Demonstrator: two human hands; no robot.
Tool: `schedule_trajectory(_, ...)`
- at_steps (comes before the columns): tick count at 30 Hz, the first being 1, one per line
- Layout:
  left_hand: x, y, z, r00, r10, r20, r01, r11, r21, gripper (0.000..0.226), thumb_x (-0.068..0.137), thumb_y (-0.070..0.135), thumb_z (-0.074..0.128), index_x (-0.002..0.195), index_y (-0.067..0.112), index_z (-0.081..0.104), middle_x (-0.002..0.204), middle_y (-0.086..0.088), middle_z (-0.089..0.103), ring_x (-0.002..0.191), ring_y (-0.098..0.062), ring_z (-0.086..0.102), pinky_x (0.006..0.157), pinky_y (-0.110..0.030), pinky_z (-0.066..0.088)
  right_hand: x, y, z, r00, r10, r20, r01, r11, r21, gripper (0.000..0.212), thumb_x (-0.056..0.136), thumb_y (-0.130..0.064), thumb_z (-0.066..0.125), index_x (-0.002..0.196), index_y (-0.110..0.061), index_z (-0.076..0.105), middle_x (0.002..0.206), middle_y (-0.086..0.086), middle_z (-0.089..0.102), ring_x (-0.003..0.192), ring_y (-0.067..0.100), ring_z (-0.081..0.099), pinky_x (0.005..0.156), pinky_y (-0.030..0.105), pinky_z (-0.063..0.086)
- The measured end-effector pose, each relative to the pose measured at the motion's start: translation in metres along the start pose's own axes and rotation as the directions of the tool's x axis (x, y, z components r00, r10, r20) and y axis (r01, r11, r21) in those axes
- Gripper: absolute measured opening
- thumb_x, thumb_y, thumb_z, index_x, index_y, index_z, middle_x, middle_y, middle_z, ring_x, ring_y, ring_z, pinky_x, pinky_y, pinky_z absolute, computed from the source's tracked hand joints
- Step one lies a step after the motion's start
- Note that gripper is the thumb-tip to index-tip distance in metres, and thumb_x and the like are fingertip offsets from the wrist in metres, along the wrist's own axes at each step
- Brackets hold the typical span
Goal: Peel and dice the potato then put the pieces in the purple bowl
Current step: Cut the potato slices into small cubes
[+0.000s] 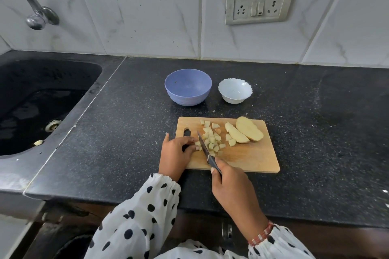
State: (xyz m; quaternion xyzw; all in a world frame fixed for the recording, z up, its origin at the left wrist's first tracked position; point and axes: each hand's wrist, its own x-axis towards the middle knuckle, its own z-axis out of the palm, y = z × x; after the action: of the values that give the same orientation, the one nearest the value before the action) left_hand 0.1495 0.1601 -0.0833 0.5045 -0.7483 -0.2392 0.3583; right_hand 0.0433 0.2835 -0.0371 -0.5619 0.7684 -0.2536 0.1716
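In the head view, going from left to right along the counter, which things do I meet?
Sink → purple bowl → white bowl; nearer, on the cutting board: left hand → knife → diced pieces → potato slices.

purple bowl (188,87), white bowl (235,90), black-dotted white sleeve (145,214), speckled black counter (315,111)

Left hand (175,150) curled, fingertips pressing down, right hand (230,183) in closed grip
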Motion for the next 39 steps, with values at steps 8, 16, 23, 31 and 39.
schedule_trajectory(8, -0.003, 0.004, 0.000, 0.997, -0.070, -0.025, 0.068, 0.995, -0.079, 0.015, 0.075, 0.016, 0.074, 0.090, 0.013, 0.074, 0.091, 0.001, 0.072, 0.084, -0.011, 0.064, 0.109, -0.024, 0.015, 0.001, 0.006, 0.002, 0.999, -0.047, -0.008, 0.046, 0.998, -0.048, 0.045, 0.099, -0.032, 0.037, 0.143, -0.023, 0.035, 0.092, -0.003, 0.064, 0.069, 0.008, 0.052, 0.058, 0.018, 0.037)
schedule_trajectory(16, -0.002, 0.003, 0.000, 0.998, -0.039, -0.039, 0.038, 0.999, -0.033, 0.016, 0.077, 0.019, 0.073, 0.092, 0.015, 0.073, 0.091, 0.003, 0.072, 0.085, -0.009, 0.064, 0.107, -0.019, 0.012, 0.010, 0.005, 0.004, 0.999, -0.052, 0.006, 0.052, 0.997, -0.050, 0.044, 0.099, -0.031, 0.039, 0.142, -0.021, 0.037, 0.099, 0.000, 0.065, 0.080, 0.011, 0.061, 0.063, 0.021, 0.045)
schedule_trajectory(23, -0.004, 0.001, 0.003, 0.997, 0.000, -0.072, -0.001, 1.000, -0.012, 0.014, 0.076, 0.017, 0.073, 0.090, 0.016, 0.074, 0.088, 0.003, 0.073, 0.082, -0.009, 0.064, 0.106, -0.023, 0.018, 0.011, 0.001, 0.007, 0.999, -0.025, 0.038, 0.028, 0.996, -0.086, 0.042, 0.099, -0.029, 0.039, 0.140, -0.020, 0.039, 0.104, -0.001, 0.064, 0.087, 0.012, 0.061, 0.075, 0.026, 0.052)
schedule_trajectory(31, -0.004, -0.003, 0.006, 0.997, 0.013, -0.080, -0.017, 0.999, -0.046, 0.015, 0.075, 0.019, 0.074, 0.090, 0.017, 0.074, 0.086, 0.005, 0.072, 0.081, -0.007, 0.064, 0.105, -0.023, 0.018, 0.006, 0.001, 0.002, 0.997, -0.068, 0.046, 0.076, 0.976, -0.205, 0.043, 0.099, -0.028, 0.036, 0.141, -0.020, 0.035, 0.095, -0.003, 0.063, 0.082, 0.012, 0.061, 0.069, 0.026, 0.051)
schedule_trajectory(39, -0.006, -0.011, 0.009, 0.993, 0.104, -0.054, -0.104, 0.995, -0.005, 0.016, 0.076, 0.014, 0.073, 0.091, 0.018, 0.073, 0.080, 0.004, 0.071, 0.069, -0.008, 0.062, 0.104, -0.041, 0.030, 0.011, 0.000, 0.006, 0.994, -0.099, 0.037, 0.105, 0.965, -0.241, 0.041, 0.098, -0.026, 0.038, 0.139, -0.019, 0.038, 0.094, -0.002, 0.064, 0.079, 0.013, 0.062, 0.064, 0.024, 0.048)
